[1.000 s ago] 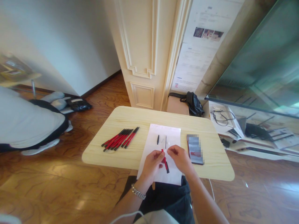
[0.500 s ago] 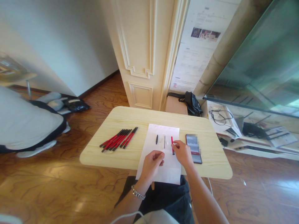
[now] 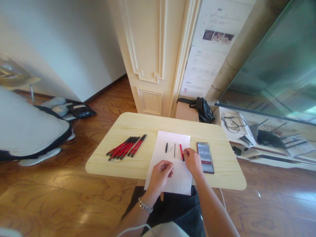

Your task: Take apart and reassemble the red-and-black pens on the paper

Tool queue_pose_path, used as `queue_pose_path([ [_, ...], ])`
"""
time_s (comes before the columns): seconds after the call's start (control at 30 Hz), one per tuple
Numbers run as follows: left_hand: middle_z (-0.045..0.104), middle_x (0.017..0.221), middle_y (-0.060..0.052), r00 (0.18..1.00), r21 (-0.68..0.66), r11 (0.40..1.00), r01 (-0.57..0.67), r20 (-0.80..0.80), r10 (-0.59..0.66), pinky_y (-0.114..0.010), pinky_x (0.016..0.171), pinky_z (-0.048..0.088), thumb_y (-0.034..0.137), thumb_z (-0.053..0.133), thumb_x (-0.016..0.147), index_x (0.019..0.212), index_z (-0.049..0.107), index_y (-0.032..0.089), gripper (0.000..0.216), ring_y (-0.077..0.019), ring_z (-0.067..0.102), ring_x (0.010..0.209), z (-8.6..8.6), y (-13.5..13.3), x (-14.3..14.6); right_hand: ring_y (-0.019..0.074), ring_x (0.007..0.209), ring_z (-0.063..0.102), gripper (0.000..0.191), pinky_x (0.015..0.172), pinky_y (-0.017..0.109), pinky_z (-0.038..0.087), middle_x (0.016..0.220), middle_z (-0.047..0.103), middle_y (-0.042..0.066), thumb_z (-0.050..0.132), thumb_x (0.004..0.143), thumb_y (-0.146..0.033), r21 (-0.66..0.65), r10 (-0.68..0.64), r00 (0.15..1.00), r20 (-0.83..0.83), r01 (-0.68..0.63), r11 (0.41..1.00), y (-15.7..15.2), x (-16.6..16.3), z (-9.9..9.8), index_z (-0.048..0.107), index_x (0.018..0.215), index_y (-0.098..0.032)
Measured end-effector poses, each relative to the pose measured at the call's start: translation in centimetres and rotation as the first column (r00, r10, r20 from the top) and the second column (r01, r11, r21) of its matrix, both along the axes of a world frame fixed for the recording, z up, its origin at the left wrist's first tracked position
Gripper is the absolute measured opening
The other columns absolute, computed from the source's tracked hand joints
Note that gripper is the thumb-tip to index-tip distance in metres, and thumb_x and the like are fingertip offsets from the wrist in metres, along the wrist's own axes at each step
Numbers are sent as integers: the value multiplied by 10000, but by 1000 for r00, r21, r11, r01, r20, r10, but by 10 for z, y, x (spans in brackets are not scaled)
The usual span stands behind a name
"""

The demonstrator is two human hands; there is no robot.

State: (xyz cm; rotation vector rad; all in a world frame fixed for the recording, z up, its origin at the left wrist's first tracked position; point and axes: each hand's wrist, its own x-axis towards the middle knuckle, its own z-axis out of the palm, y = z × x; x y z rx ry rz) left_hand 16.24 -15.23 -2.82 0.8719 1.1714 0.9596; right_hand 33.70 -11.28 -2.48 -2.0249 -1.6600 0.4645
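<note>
My right hand (image 3: 192,160) pinches the lower end of a red pen barrel (image 3: 181,148) with a dark end, lying on a white sheet of paper (image 3: 170,182). To its left on the sheet lie a thin black pen refill (image 3: 175,150), a small pale piece (image 3: 171,148) that may be a spring, and a short black pen part (image 3: 166,147). My left hand (image 3: 161,172) rests over the sheet below these pieces, thumb and fingers pressed together; whatever they may hold is hidden. A pile of several red and black pens (image 3: 125,148) lies left of the paper.
A phone (image 3: 205,158) lies on the light wooden table (image 3: 103,164), close to my right hand. Behind the table are a door panel (image 3: 149,100) and a black bag (image 3: 204,110). Another person's pale clothing (image 3: 32,125) shows at the far left.
The red barrel has shifted slightly up and left under my right hand and leans a little more. My left hand stays nearly still. The other pieces keep their places.
</note>
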Motion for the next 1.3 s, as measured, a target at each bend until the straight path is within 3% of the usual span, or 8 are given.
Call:
queue_pose_path([
  [0.23, 650, 675, -25, 1000, -18, 1000, -11, 16, 11, -179, 405, 313, 464, 672, 712, 770, 623, 156, 317, -86, 529, 488, 6, -4, -1, 180, 756, 624, 275, 649, 261, 376, 854, 702, 27, 413, 903, -363, -49, -94, 994, -54, 92, 995, -23, 12, 2, 662, 945, -252],
  [0.33, 652, 676, -21, 1000, -24, 1000, -13, 15, 13, -182, 412, 309, 468, 671, 713, 830, 633, 161, 331, -79, 516, 473, 7, -5, -2, 180, 770, 622, 253, 636, 259, 368, 883, 701, 27, 436, 892, -354, -65, -77, 996, -44, 74, 995, -24, 15, 2, 658, 963, -257],
  [0.57, 630, 671, -14, 1000, -31, 999, -10, 20, 10, -170, 393, 282, 454, 662, 737, 917, 616, 160, 347, -72, 501, 464, 3, -8, -3, 191, 819, 606, 236, 670, 267, 359, 908, 687, 63, 486, 862, -356, -92, 7, 998, 61, -1, 996, 10, 8, 7, 671, 917, -221],
  [0.8, 624, 671, -15, 1000, -12, 1000, 2, 10, -1, -161, 371, 249, 446, 663, 739, 871, 609, 151, 328, -66, 496, 460, 0, -7, -5, 222, 841, 605, 344, 659, 285, 361, 884, 687, 109, 483, 848, -477, -208, 16, 988, 151, 16, 978, 32, -1, 4, 673, 867, -191],
  [1.0, 617, 661, -4, 1000, -12, 1000, 16, 15, -16, -166, 375, 252, 439, 671, 725, 803, 608, 145, 311, -67, 489, 458, 0, -4, -2, 240, 872, 619, 346, 681, 298, 387, 909, 692, 125, 471, 850, -463, -278, -13, 985, 175, 62, 959, 37, -2, 6, 683, 871, -191],
  [1.07, 614, 641, -1, 1000, 1, 1000, 23, 1, -23, -172, 381, 260, 438, 669, 725, 796, 616, 143, 308, -72, 487, 457, -1, -2, -1, 233, 858, 622, 321, 673, 290, 388, 885, 696, 112, 483, 845, -439, -261, -36, 992, 120, 67, 963, 36, 0, 11, 690, 853, -193],
  [1.17, 621, 631, -8, 997, 65, 997, 45, -67, -40, -188, 416, 323, 440, 640, 754, 851, 642, 144, 312, -99, 523, 491, 1, -1, -1, 196, 783, 620, 301, 650, 269, 390, 809, 697, 64, 480, 848, -414, -133, -25, 995, -94, 13, 991, 28, 1, 22, 685, 844, -193],
  [1.3, 685, 864, -60, 981, 226, 973, 41, -192, 3, -247, 620, 474, 428, 610, 792, 1004, 649, 172, 335, -170, 632, 754, 11, -1, 0, 159, 653, 588, 298, 596, 253, 405, 719, 671, 25, 491, 848, -423, 27, 76, 907, -415, -71, 997, 2, -11, 34, 661, 848, -179],
])
